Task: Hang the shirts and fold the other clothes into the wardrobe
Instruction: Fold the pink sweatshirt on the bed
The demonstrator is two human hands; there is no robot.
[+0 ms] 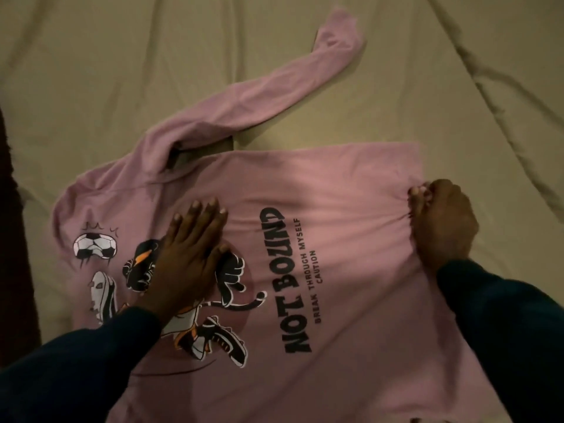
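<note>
Pink long-sleeved sweatshirt (335,227) spread flat on a beige bed sheet (91,71), printed side up. Left hand (189,254) pressed palm-down on the cartoon print, fingers (210,215) straight and close together, gripping nothing. Right hand (442,221) curled at the garment's hem edge, fingers bunching and pinching the fabric, creases radiating from the grip. "NOT BOUND" lettering (290,279) between the two hands. Football graphic (94,245) just left of the left fingers. One sleeve (274,90) stretched away beyond the left fingers, across the sheet. Dark sleeves on both forearms.
</note>
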